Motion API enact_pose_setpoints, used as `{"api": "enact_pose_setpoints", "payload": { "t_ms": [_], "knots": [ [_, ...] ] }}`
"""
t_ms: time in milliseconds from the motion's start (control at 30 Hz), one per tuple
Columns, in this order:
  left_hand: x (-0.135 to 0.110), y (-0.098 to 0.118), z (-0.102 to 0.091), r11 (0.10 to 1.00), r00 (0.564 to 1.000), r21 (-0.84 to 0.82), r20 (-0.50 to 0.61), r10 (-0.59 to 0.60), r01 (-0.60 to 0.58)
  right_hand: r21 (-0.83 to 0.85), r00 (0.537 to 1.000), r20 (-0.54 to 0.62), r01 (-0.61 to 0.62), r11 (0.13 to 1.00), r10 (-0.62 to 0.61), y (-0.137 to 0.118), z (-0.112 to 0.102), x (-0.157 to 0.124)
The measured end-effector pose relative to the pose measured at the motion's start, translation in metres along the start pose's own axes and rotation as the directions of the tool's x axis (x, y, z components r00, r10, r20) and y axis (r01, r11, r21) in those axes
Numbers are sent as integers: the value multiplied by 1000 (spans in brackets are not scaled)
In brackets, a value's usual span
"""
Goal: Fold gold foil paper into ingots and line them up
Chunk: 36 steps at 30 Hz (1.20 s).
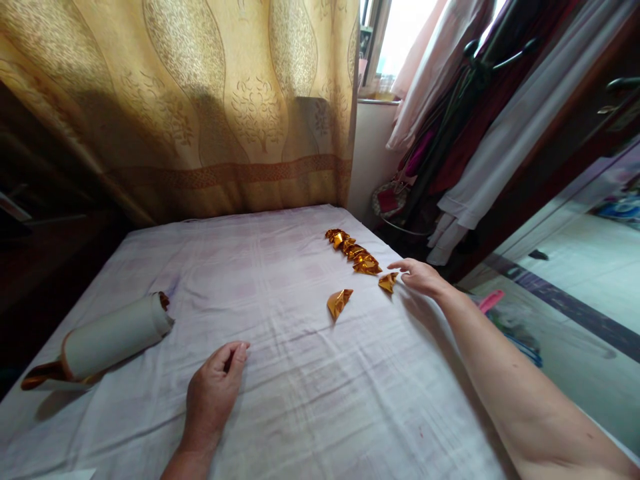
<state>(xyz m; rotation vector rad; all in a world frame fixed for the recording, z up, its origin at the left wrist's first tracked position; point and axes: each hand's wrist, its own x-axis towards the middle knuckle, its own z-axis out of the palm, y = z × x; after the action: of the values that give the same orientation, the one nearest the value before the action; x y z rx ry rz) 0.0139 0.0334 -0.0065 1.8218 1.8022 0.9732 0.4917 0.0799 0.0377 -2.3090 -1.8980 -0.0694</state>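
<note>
My right hand (421, 275) reaches out to the right side of the bed, its fingertips touching a small folded gold foil piece (387, 282). Another folded gold piece (339, 302) lies alone a little to the left. A row of several folded gold pieces (354, 252) runs away behind them. My left hand (214, 392) rests on the white sheet (280, 373) near me, fingers curled loosely, holding nothing I can see. A white roll with gold foil inside (113, 339) lies to its left.
A patterned golden curtain (200, 100) hangs behind the bed. Clothes (465, 120) hang at the right by a window, above a tiled floor (590, 280). A pink object (491, 301) lies on the floor beside the bed.
</note>
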Motion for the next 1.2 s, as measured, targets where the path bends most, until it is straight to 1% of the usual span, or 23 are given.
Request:
{"api": "enact_pose_setpoints", "payload": {
  "t_ms": [100, 133, 200, 300, 367, 433, 600, 833, 1000, 1200],
  "knots": [
    [0, 0, 0, 1000, 1000, -5, -9, 6, -6, 80, 994, 84, 57, 995, -64, 6, 2, -11],
    [0, 0, 0, 1000, 1000, -3, -3, 9, -9, 105, 993, 94, 67, 992, -77, 7, 3, -13],
    [1, -1, 0, 1000, 1000, -1, 7, 10, -10, 121, 994, 78, 64, 991, -74, 6, 6, -16],
    [1, -1, -1, 1000, 1000, -4, 2, 0, 0, 84, 998, 33, 46, 995, -49, 1, 8, -18],
    [1, -1, -1, 1000, 1000, -4, 3, -1, 1, 63, 998, 25, 52, 997, -53, -5, 8, -17],
    [1, -2, 0, 1000, 1000, -2, 13, 6, -6, 46, 998, 20, 62, 997, -63, -12, 8, -15],
    [2, -2, 0, 1000, 1000, -8, -2, -3, 3, -24, 998, -19, 59, 998, -60, -28, 9, -5],
    [2, -1, 0, 1000, 1000, -6, 1, 3, -3, -107, 999, -42, 11, 994, -16, -28, 5, 7],
    [1, -3, 1, 1000, 1000, -5, 5, 1, -1, -119, 999, -35, 27, 992, -32, -33, 4, 8],
    [1, -6, 1, 1000, 1000, 1, 16, 2, -2, -139, 996, -83, 3, 990, -14, -39, 7, 8]
  ]
}}
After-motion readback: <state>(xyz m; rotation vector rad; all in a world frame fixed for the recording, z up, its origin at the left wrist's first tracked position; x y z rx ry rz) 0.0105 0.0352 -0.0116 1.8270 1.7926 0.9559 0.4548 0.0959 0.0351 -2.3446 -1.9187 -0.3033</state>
